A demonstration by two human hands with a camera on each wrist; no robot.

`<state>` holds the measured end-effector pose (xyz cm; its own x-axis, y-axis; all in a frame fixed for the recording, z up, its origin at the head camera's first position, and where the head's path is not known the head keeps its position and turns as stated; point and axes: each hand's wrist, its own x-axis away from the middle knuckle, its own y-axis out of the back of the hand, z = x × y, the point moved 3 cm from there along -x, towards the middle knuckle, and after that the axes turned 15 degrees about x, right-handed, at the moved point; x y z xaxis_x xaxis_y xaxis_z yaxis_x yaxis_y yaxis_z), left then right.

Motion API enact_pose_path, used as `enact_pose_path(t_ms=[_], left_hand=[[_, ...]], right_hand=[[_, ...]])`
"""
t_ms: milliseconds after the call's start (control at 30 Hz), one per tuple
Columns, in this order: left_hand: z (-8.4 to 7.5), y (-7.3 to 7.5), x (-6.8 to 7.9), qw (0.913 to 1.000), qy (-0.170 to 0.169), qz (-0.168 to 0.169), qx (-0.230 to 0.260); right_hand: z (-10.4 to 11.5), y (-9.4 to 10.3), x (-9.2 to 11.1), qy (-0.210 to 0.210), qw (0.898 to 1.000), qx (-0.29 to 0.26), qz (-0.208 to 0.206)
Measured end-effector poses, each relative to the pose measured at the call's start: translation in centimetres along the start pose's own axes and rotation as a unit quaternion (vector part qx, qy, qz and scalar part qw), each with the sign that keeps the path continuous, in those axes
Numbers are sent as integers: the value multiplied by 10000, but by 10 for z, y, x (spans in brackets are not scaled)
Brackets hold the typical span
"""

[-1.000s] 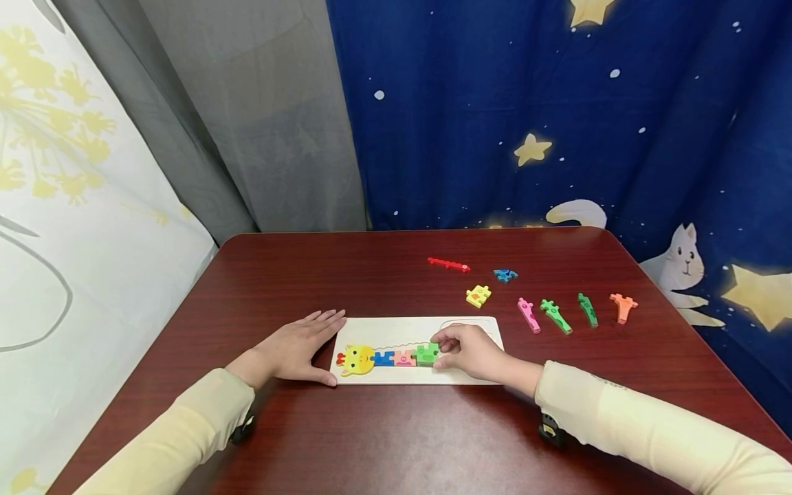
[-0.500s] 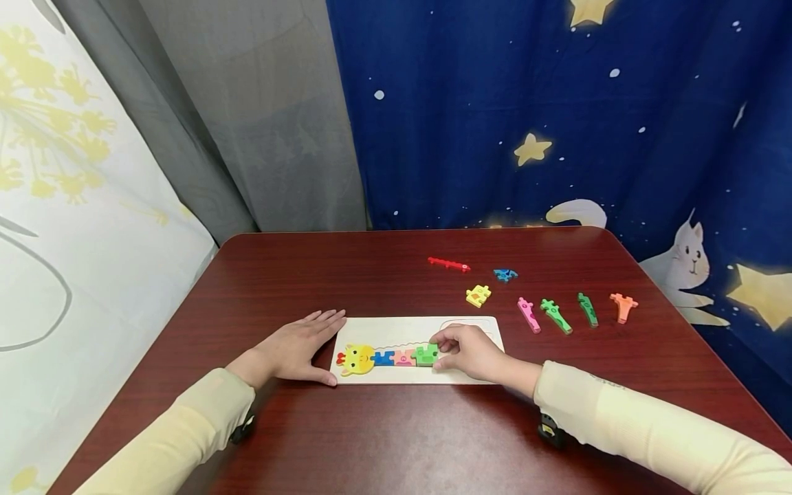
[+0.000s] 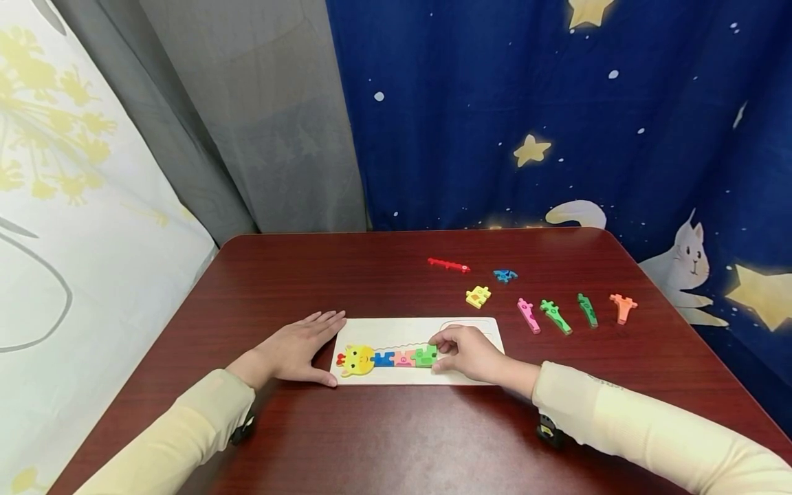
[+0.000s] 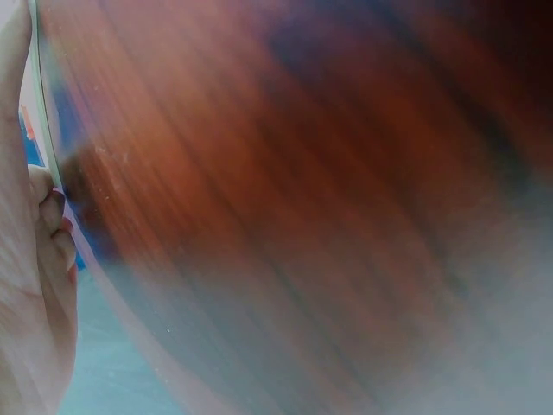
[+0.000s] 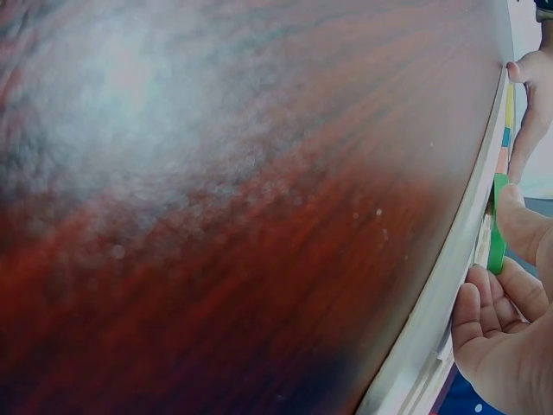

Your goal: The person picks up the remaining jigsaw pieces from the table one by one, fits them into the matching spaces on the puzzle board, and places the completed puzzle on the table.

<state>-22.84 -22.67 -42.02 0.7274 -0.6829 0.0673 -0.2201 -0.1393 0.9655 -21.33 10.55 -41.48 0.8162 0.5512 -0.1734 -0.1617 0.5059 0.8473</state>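
A pale puzzle board (image 3: 383, 330) lies flat on the table. At its left sits a yellow giraffe head piece (image 3: 357, 360), followed rightward by a blue piece (image 3: 384, 359) and a pink piece (image 3: 405, 358). My right hand (image 3: 470, 352) pinches a green puzzle piece (image 3: 425, 355) at its right end, beside the pink one. From the right wrist view, that green piece (image 5: 498, 233) shows edge-on between thumb and fingers. My left hand (image 3: 303, 347) rests with fingers spread at the board's left edge, its thumb at the near corner.
Behind and right of the board lie a red strip (image 3: 448, 265), a blue piece (image 3: 505, 275), a yellow piece (image 3: 478, 296), a pink piece (image 3: 529, 315), two green pieces (image 3: 555, 316) and an orange piece (image 3: 623, 307). Curtains (image 3: 495, 124) hang behind the table (image 3: 346, 440).
The green piece has shifted very slightly left and down against the pink piece, with my right hand following it. My left hand keeps its place.
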Motion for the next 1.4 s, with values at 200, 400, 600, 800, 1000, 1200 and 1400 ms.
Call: enact_pose_path(t_ms=[200,400,600,800,1000,1200,1400], left_hand=[[1,0,0,10000,8,-12,-20],[0,1,1,10000,-23,-33,10],[0,0,1,10000,-22,-22,9],[0,0,1,10000,-34,-14,-13],[-1,1,1,10000,-31,-34,-13],[-1,1,1,10000,-12,-41,-8],[-1,0,2,10000,-17,-51,6]], right_hand=[[1,-1,-1,50,10000,73,6],[3,0,-1,149,9998,146,-24],[4,0,0,145,9997,183,-18],[3,0,-1,105,9996,250,11],[2,-1,-1,47,9997,220,38],[3,0,-1,70,9998,162,17],[3,0,-1,26,9999,150,29]])
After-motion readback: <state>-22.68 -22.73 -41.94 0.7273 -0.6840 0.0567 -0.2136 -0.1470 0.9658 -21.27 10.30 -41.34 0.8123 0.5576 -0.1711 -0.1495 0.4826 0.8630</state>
